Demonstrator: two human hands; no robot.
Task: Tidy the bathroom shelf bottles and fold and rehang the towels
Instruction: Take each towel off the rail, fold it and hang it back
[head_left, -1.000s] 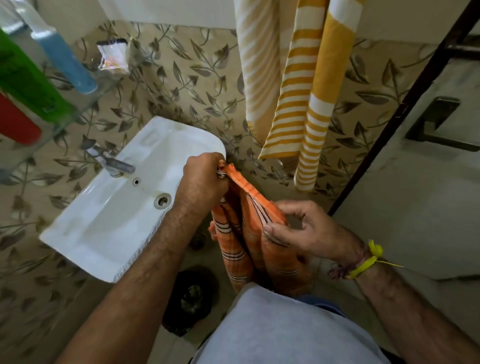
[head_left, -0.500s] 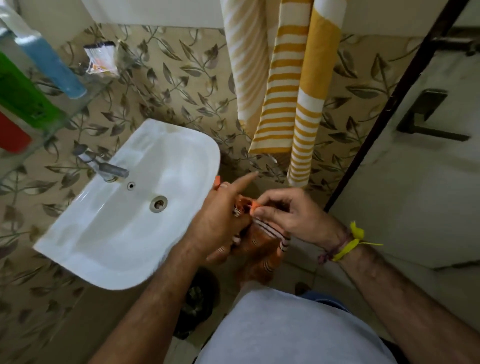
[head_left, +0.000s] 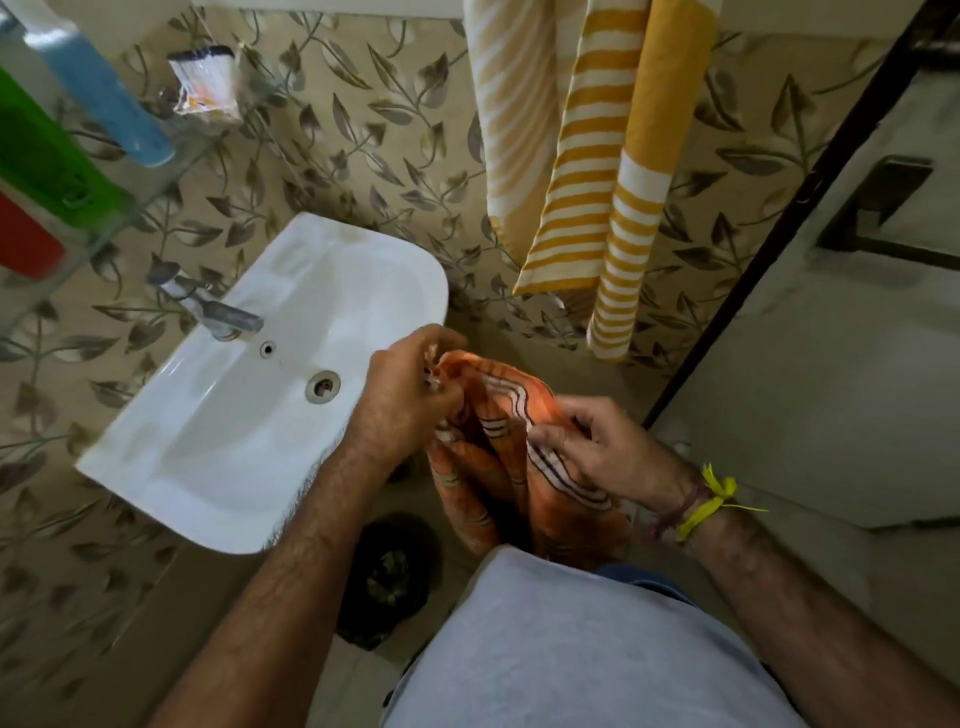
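An orange towel with white and dark stripes (head_left: 511, 467) hangs bunched in front of my body, just right of the sink. My left hand (head_left: 405, 400) grips its top corner, fingers curled round the cloth. My right hand (head_left: 597, 447) pinches a striped edge lower down on the right side. A yellow and white striped towel (head_left: 597, 171) hangs on the wall above. On the glass shelf (head_left: 171, 150) at upper left stand a blue bottle (head_left: 109, 98), a green bottle (head_left: 41, 150) and a red bottle (head_left: 23, 239), all partly cut off by the frame.
A white sink (head_left: 249, 415) with a metal tap (head_left: 218, 312) juts out at left. A small white packet (head_left: 205, 80) lies on the shelf's far end. A dark bin (head_left: 389, 577) stands on the floor below. A door with a dark frame (head_left: 779, 249) closes off the right.
My hands moved apart again, the right hand sliding down the towel's edge and spreading the bunched cloth. The left index finger, pointing out half a second ago, has curled back onto the corner.
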